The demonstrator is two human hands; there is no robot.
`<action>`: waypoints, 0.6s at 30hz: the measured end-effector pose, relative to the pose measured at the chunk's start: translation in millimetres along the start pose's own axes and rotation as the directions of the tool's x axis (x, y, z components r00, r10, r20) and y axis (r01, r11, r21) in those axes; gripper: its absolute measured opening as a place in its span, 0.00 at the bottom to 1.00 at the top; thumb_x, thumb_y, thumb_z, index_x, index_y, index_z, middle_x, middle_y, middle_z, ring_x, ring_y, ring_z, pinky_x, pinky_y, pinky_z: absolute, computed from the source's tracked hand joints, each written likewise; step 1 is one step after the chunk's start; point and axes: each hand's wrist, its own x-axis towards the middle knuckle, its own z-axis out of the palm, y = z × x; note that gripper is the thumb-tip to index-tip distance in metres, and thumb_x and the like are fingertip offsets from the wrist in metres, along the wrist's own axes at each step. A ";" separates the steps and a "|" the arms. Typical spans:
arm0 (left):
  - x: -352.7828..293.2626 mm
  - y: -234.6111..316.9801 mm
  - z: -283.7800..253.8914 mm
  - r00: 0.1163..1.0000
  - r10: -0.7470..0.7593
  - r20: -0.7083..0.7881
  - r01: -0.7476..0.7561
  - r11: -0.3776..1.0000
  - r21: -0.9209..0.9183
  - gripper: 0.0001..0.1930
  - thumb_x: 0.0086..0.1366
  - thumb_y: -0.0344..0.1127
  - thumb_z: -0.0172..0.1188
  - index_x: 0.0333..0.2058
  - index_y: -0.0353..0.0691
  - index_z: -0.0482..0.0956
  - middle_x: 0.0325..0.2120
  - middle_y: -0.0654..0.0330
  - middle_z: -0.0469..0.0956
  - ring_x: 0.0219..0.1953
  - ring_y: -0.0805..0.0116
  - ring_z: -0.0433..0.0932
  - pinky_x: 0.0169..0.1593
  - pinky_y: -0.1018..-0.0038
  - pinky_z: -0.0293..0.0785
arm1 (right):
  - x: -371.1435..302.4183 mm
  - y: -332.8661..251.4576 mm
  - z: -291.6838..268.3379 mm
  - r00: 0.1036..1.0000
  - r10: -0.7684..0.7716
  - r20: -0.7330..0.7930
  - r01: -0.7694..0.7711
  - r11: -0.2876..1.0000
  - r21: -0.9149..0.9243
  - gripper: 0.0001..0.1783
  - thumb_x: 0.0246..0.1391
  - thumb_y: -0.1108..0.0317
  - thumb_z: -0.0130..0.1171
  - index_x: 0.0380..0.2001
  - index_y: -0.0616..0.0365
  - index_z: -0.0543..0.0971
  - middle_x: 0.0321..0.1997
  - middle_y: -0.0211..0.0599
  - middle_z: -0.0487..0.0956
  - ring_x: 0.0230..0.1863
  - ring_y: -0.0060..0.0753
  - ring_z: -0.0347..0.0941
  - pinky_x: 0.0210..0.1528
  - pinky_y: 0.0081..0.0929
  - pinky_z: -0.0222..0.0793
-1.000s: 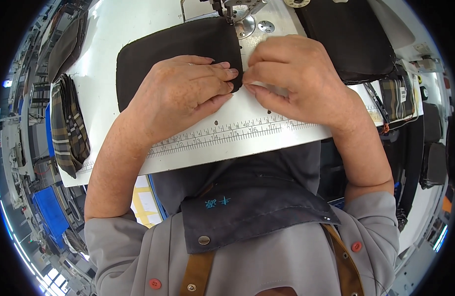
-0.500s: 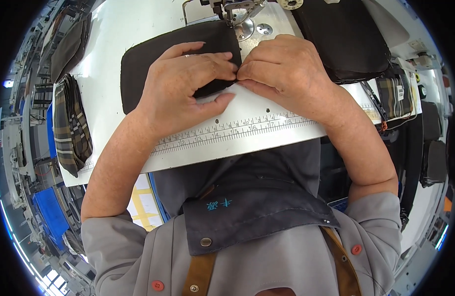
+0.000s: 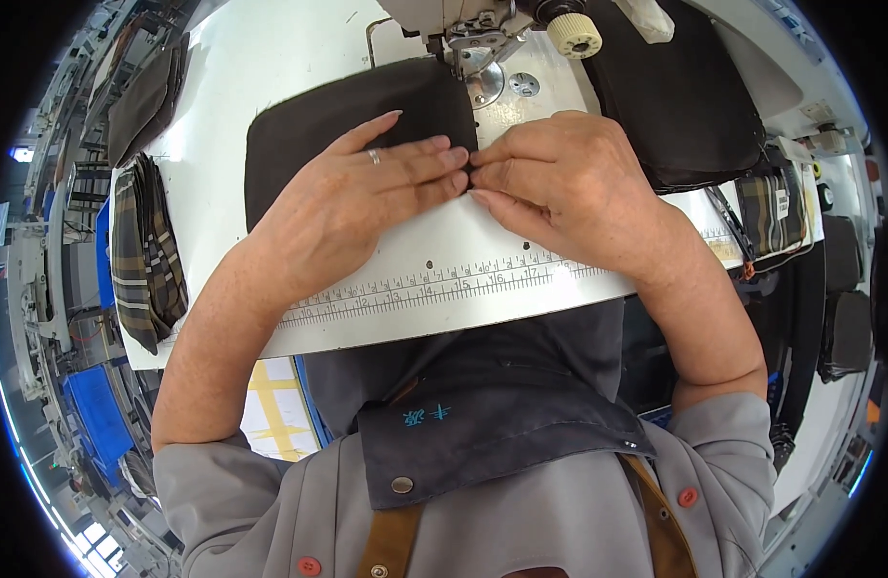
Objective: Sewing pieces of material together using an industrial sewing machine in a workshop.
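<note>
A dark brown fabric panel (image 3: 300, 144) with rounded corners lies flat on the white sewing table (image 3: 405, 313), its far right corner by the needle area of a sewing machine (image 3: 478, 39). My left hand (image 3: 352, 197) rests on the panel, fingers stretched toward its right edge and the little finger spread away; a ring is on one finger. Its thumb is hidden. Along that same edge, near the close corner, my right hand (image 3: 569, 183) pinches the fabric between thumb and fingers. The fingertips of both hands nearly meet there.
A stack of dark panels (image 3: 680, 96) sits right of the machine. Beside it lie scissors-like dark snips (image 3: 731, 226) and folded plaid fabric (image 3: 773, 204). More plaid cloth (image 3: 143, 255) hangs over the table's left end, near another dark piece (image 3: 147, 101). A ruler scale (image 3: 434, 294) runs along the front edge.
My left thumb has gone out of sight and its fingers have straightened on the panel. My right hand still pinches the edge. The view has shifted, showing more of the machine.
</note>
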 end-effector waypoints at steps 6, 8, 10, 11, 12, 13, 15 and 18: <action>9.7 -16.9 5.9 0.996 -0.051 -0.079 0.046 0.997 -0.070 0.26 0.58 0.16 0.55 0.54 0.41 0.84 0.56 0.59 0.82 0.65 0.63 0.75 0.74 0.53 0.61 | 0.4 4.3 2.3 0.997 0.076 0.016 -0.076 0.996 -0.037 0.05 0.52 0.68 0.68 0.30 0.58 0.86 0.33 0.31 0.82 0.30 0.39 0.81 0.32 0.36 0.78; 9.5 -25.2 8.4 0.997 -0.024 -0.078 0.024 1.000 -0.002 0.26 0.59 0.18 0.54 0.56 0.41 0.82 0.57 0.59 0.81 0.65 0.64 0.74 0.75 0.54 0.58 | 1.3 5.7 2.7 0.996 0.084 0.025 -0.082 0.994 -0.067 0.06 0.53 0.68 0.67 0.32 0.58 0.86 0.35 0.31 0.83 0.31 0.39 0.82 0.33 0.36 0.78; 11.4 -30.0 9.4 0.994 -0.033 -0.102 0.032 0.999 -0.010 0.26 0.60 0.17 0.54 0.56 0.41 0.83 0.56 0.58 0.81 0.65 0.63 0.74 0.75 0.54 0.58 | 2.9 6.5 3.0 0.994 0.104 0.038 -0.100 0.990 -0.101 0.08 0.54 0.66 0.67 0.35 0.58 0.87 0.41 0.31 0.83 0.33 0.39 0.82 0.34 0.36 0.78; 12.2 -32.3 10.1 0.992 -0.037 -0.120 0.035 0.999 -0.016 0.26 0.60 0.17 0.53 0.56 0.42 0.83 0.56 0.58 0.81 0.65 0.62 0.75 0.76 0.53 0.57 | 3.2 6.1 2.9 0.994 0.098 0.043 -0.093 0.991 -0.100 0.08 0.54 0.66 0.67 0.35 0.58 0.87 0.41 0.31 0.83 0.33 0.39 0.82 0.34 0.36 0.78; 13.3 -34.1 11.8 0.991 -0.043 -0.126 0.041 0.999 -0.017 0.26 0.60 0.17 0.53 0.56 0.42 0.83 0.56 0.58 0.81 0.65 0.62 0.75 0.76 0.53 0.57 | 3.3 5.1 2.7 0.991 0.130 0.044 -0.123 0.985 -0.122 0.09 0.55 0.65 0.68 0.36 0.58 0.87 0.43 0.31 0.82 0.36 0.39 0.82 0.36 0.36 0.78; 15.4 -36.2 13.9 0.987 -0.068 -0.145 0.064 0.997 -0.035 0.28 0.57 0.14 0.52 0.55 0.43 0.84 0.55 0.59 0.82 0.64 0.62 0.75 0.76 0.52 0.57 | 3.9 4.7 2.5 0.986 0.162 0.043 -0.154 0.977 -0.146 0.11 0.55 0.64 0.68 0.38 0.58 0.87 0.46 0.32 0.81 0.38 0.39 0.81 0.38 0.36 0.78; 17.8 -40.7 15.0 0.981 -0.097 -0.168 0.089 0.995 -0.053 0.31 0.55 0.11 0.50 0.54 0.44 0.85 0.55 0.59 0.83 0.64 0.62 0.75 0.76 0.50 0.56 | 5.1 5.9 3.3 0.985 0.168 0.051 -0.157 0.973 -0.169 0.13 0.55 0.63 0.68 0.40 0.58 0.87 0.46 0.32 0.80 0.41 0.39 0.80 0.41 0.37 0.78; 21.4 -46.3 16.5 0.980 -0.104 -0.170 0.098 0.994 -0.041 0.31 0.56 0.12 0.49 0.54 0.44 0.85 0.55 0.60 0.82 0.64 0.63 0.75 0.77 0.50 0.54 | 6.9 6.4 3.8 0.978 0.198 0.066 -0.180 0.961 -0.212 0.16 0.55 0.61 0.69 0.44 0.57 0.86 0.47 0.32 0.79 0.45 0.38 0.78 0.44 0.37 0.77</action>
